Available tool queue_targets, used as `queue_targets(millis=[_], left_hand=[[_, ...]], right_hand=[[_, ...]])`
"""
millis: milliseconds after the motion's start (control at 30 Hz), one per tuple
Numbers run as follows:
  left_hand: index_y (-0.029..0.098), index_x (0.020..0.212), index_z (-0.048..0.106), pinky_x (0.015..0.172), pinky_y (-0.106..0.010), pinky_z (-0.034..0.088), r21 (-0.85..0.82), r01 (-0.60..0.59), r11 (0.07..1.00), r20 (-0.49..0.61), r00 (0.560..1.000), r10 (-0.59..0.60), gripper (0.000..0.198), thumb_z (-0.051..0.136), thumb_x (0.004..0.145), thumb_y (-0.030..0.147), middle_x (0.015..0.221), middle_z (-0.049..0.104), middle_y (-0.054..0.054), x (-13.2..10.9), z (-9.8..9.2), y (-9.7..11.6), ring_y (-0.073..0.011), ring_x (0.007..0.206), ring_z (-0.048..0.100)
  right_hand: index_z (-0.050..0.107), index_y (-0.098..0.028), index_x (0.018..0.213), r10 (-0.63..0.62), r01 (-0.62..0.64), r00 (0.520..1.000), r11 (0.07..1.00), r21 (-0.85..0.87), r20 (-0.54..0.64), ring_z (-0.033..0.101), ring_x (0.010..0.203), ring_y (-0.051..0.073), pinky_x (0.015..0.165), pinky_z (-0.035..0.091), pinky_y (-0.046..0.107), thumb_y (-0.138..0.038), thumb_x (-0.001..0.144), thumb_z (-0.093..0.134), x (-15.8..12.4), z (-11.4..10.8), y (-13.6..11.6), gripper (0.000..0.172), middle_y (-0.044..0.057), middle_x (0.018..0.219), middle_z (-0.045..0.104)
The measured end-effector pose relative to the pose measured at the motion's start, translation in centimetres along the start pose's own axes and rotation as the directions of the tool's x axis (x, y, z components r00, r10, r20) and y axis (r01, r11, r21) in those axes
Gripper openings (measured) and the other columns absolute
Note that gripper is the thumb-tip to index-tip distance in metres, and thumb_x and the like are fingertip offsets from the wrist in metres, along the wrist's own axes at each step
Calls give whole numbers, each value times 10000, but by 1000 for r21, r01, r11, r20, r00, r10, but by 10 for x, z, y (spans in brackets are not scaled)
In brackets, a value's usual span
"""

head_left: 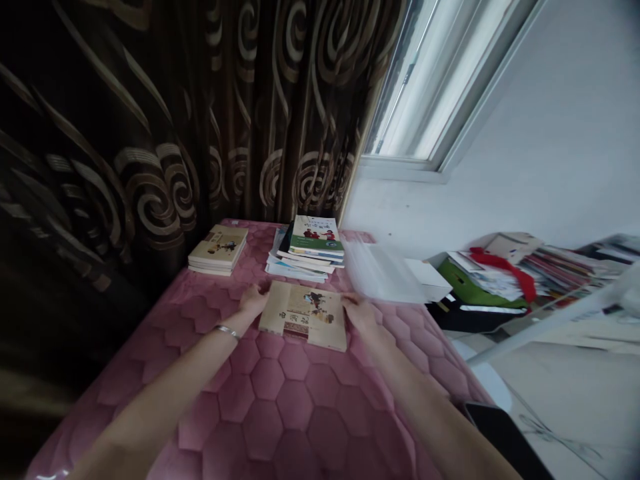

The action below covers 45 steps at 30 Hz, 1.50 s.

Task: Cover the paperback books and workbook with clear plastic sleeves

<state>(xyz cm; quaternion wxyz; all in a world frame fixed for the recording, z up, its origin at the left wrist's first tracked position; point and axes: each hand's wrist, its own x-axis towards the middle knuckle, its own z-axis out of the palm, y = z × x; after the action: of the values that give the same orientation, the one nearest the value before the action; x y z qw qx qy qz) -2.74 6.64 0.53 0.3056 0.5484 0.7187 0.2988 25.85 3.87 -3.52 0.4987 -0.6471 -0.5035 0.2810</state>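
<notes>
My left hand (254, 300) is at the left edge of a flat, rectangular tan paper-covered book (300, 315), and my right hand (359, 313) is at its right edge. The fingers of both are bent in against the sides, but I cannot tell whether either has a firm grip. Under my hands spreads a pink quilted cover with a hexagon pattern (277, 393). Beyond my left hand, farther left, sits a squared stack of similar tan books (216, 252); that part looks sorted to me. The book between my hands is apart from that stack, so I judge its handling unfinished. Straight beyond my hands, a mixed pile of white, green and dark books and papers (313, 243) sits with uneven edges, seemingly not yet squared up.
</notes>
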Motion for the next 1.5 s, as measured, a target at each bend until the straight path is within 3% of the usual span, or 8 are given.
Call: queue_targets(millis=[200, 633, 733, 800, 867, 1000, 1267, 1500], left_hand=[[135, 966, 648, 794, -270, 481, -76, -24, 997, 73, 997, 30, 215, 647, 754, 167, 1029, 721, -131, -35, -6, -16, -224, 966, 670], [201, 981, 615, 916, -280, 471, -113, -170, 979, 60, 982, 178, 247, 578, 771, 77, 1055, 703, -66, -54, 2, -23, -183, 1015, 649], [211, 972, 625, 938, -300, 455, 8, -338, 941, 40, 940, 337, 232, 555, 786, 91, 1065, 666, -65, -62, -1, -23, -187, 1028, 626], [215, 949, 651, 981, -345, 424, 151, -497, 855, 40, 867, 497, 185, 560, 805, 142, 1140, 612, -77, -72, 0, -20, -208, 1088, 579], [235, 939, 670, 995, -417, 397, 265, -593, 760, 81, 799, 595, 146, 590, 817, 236, 1242, 553, -76, -85, 4, -16, -250, 1155, 517], [269, 943, 661, 972, -501, 345, 370, -659, 655, 163, 740, 652, 165, 657, 779, 260, 1282, 546, -45, -106, 20, -6, -288, 1194, 447], [236, 833, 658, 974, -451, 281, 398, -643, 654, 100, 739, 666, 75, 639, 796, 174, 1060, 658, -20, -105, 31, -4, -222, 1075, 515], [269, 772, 705, 929, -431, 301, 405, -578, 709, 58, 790, 611, 56, 679, 783, 221, 1061, 652, 1, -93, 7, -20, -220, 1052, 524]], right_hand=[[711, -218, 782, 14, -19, 999, 993, 115, 47, 681, 834, 255, 795, 528, 386, -306, 632, 587, -35, -10, 8, 213, 55, 884, 746], [687, -226, 819, 29, -37, 999, 968, 249, 36, 660, 923, 246, 859, 509, 396, -309, 590, 652, -37, -11, 8, 246, 39, 940, 733], [669, -212, 861, -27, 28, 1000, 997, 75, -15, 641, 920, 253, 873, 490, 415, -349, 666, 628, -48, -13, -3, 242, 73, 943, 706], [669, -205, 907, -154, 143, 987, 976, -162, -55, 597, 990, 277, 907, 454, 453, -382, 726, 601, -64, -11, -15, 262, 110, 1019, 667], [675, -230, 939, -284, 255, 959, 879, -402, -14, 511, 1114, 314, 927, 413, 491, -419, 763, 594, -84, -6, -30, 271, 124, 1182, 593], [678, -267, 873, -352, 369, 923, 699, -613, 155, 422, 1196, 347, 911, 381, 512, -481, 789, 603, -114, 10, -49, 241, 86, 1344, 492], [646, -223, 901, -384, 403, 903, 608, -683, 191, 457, 1143, 305, 883, 372, 455, -399, 823, 612, -115, 27, -41, 195, 96, 1302, 544], [659, -239, 827, -290, 278, 951, 646, -711, 108, 443, 1156, 315, 839, 380, 427, -399, 780, 672, -108, -4, -27, 167, 81, 1288, 539]])
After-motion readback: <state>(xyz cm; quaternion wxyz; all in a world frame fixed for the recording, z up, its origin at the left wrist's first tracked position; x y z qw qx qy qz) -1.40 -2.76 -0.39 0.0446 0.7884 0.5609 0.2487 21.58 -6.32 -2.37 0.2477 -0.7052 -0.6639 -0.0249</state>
